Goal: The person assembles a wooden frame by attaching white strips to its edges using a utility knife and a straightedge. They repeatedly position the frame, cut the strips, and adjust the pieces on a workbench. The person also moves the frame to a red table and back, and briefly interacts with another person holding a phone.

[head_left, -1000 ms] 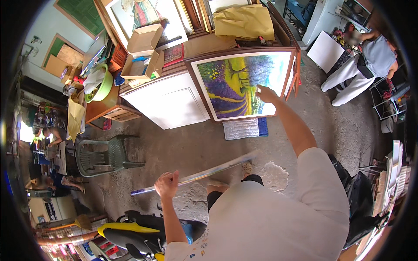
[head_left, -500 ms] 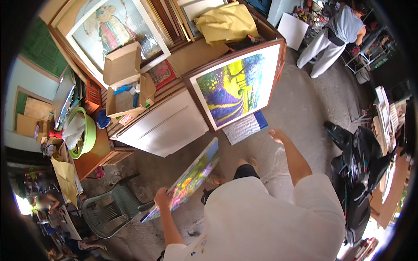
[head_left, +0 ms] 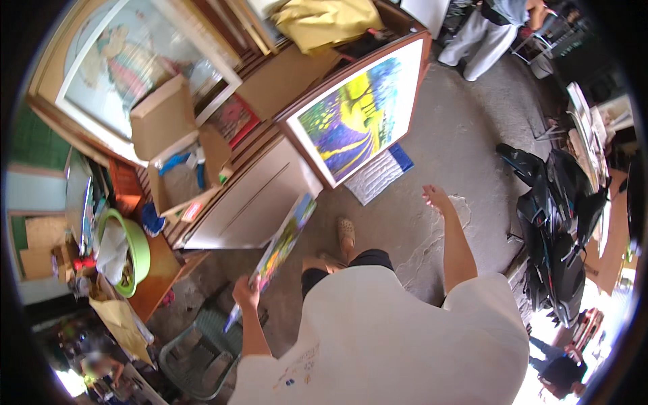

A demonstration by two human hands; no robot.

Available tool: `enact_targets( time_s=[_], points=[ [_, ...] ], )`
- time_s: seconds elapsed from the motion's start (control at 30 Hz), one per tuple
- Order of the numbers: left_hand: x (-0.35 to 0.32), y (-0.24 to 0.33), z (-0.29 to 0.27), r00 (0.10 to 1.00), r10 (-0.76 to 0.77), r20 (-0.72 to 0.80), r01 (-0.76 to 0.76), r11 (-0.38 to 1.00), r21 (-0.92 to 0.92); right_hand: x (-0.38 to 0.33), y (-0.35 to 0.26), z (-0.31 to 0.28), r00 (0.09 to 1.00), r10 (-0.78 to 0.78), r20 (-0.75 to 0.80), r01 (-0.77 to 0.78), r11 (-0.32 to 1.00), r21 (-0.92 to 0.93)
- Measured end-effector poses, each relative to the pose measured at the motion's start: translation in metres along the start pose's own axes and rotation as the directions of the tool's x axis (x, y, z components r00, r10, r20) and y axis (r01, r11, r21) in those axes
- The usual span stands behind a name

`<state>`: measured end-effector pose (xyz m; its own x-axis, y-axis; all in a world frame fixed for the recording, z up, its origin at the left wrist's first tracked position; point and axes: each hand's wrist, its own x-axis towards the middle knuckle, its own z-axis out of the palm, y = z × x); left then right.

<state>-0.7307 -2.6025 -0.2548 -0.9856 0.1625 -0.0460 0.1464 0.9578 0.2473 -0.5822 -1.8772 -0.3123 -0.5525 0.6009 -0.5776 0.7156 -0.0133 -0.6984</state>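
My left hand (head_left: pixel 246 292) grips the edge of an unframed canvas painting (head_left: pixel 282 244) with bright flowers and greenery. The canvas is seen at a steep angle, its far end close to a pale flat panel (head_left: pixel 260 196). My right hand (head_left: pixel 436 198) is held out over the floor, holding nothing, its fingers loosely apart. Ahead of me a brown-framed picture (head_left: pixel 354 111) of a yellow tree and purple field leans against the wooden furniture. A silvery padded sheet with a blue end (head_left: pixel 378 177) lies on the floor at its foot.
On the slatted wooden top (head_left: pixel 233 177) sit an open cardboard box (head_left: pixel 162 121) and a white-framed picture (head_left: pixel 74 88). A green basin (head_left: pixel 140 253) and plastic chair (head_left: pixel 202 354) are left. A black motorcycle (head_left: pixel 557 236) stands right. People (head_left: pixel 482 30) are at the upper right, lower right and lower left.
My view has shifted, and the canvas in my left hand now shows more edge-on. My right hand's fingers have spread. A person has come into view at the lower right.
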Motion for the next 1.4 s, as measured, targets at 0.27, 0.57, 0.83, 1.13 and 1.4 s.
enact_targets(
  time_s=[0.27,0.57,0.83,1.13,1.4],
  points=[
    [0.095,-0.029,-0.005,0.978,0.208,-0.015,-0.208,0.967,-0.151,-0.090,-0.022,0.098,0.983,-0.181,-0.024,0.168,0.947,-0.275],
    [0.181,-0.088,0.037,0.952,0.290,0.095,-0.279,0.954,-0.111,-0.284,0.099,0.229,0.963,0.254,0.087,-0.193,0.880,-0.433],
    [0.238,-0.087,0.024,0.942,0.306,0.138,-0.286,0.946,-0.152,-0.349,0.101,0.292,0.969,0.245,0.008,-0.228,0.911,-0.344],
    [0.260,-0.100,0.034,0.927,0.374,0.024,-0.366,0.917,-0.160,-0.339,0.077,0.305,0.968,0.214,-0.135,-0.240,0.944,-0.226],
    [0.232,-0.076,0.027,0.854,0.503,-0.132,-0.514,0.855,-0.063,-0.347,0.106,0.334,0.972,0.208,-0.108,-0.228,0.948,-0.223]
  ],
)
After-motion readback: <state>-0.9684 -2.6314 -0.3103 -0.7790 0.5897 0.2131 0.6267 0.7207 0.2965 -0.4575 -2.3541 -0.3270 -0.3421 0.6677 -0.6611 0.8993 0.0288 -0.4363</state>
